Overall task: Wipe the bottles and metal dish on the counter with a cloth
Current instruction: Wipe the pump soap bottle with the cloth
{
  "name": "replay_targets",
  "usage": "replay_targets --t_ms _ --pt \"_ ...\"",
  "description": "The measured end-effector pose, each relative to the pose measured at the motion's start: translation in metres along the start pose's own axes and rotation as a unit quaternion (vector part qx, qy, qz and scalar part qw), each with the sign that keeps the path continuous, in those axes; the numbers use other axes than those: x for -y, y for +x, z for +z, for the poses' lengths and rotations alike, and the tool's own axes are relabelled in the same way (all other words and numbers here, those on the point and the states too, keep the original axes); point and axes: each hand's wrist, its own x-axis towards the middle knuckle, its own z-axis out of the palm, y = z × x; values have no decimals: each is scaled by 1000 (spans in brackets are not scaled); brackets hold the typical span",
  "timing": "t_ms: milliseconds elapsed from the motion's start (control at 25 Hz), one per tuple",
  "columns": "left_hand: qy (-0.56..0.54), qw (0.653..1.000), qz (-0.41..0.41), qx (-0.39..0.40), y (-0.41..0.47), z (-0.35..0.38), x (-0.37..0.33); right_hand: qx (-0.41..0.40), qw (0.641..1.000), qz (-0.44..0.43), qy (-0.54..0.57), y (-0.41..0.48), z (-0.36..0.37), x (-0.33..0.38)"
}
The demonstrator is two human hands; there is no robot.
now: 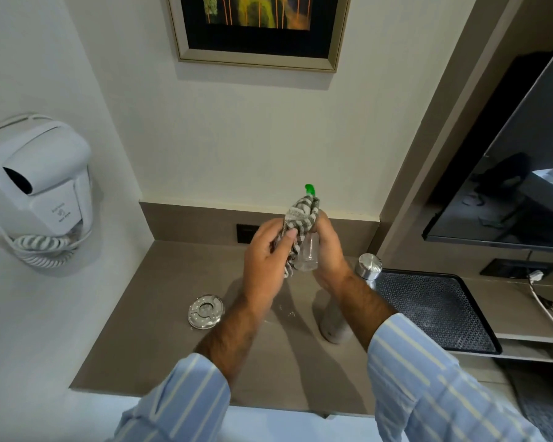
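Above the counter I hold a small clear bottle [307, 255] with a green spray top [310, 189]. My right hand [328, 250] grips its right side. A grey-and-white striped cloth [300, 220] is wrapped over the bottle's upper part, and my left hand [265, 256] pinches it against the bottle. A round metal dish [205, 311] lies flat on the counter [141, 330] to the lower left. A grey bottle [334, 323] stands under my right forearm, partly hidden. Another bottle with a silver cap [368, 266] stands to the right.
A black patterned tray [434, 311] lies at the right of the counter. A white wall hair dryer [35, 186] with coiled cord hangs at left. A dark screen [517, 186] is at right, a framed picture [259, 30] above, and a white cable [546, 311] at far right.
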Motion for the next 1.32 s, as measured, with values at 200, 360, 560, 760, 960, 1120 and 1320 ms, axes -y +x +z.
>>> replay_targets --t_ms 200,360,560,760,960,1120,1320 --pt "-8 991 -109 -81 23 -4 12 -29 994 68 78 -18 18 -27" --pt "-1 994 -95 -52 16 -4 14 -103 992 50 58 -15 26 -31" --pt "56 995 -75 -46 -12 -1 29 -161 985 54 -42 -4 7 -30" --pt "-58 990 -127 -3 29 -2 32 -113 980 47 -154 -6 9 -46" --pt "91 979 -180 19 9 -25 109 -161 961 17 -224 7 -19 -37" --pt "336 922 -192 26 -16 -26 189 -139 950 -4 -278 18 -30 -39" --pt "463 853 -237 49 -64 11 247 -119 954 0 -276 25 -37 -57"
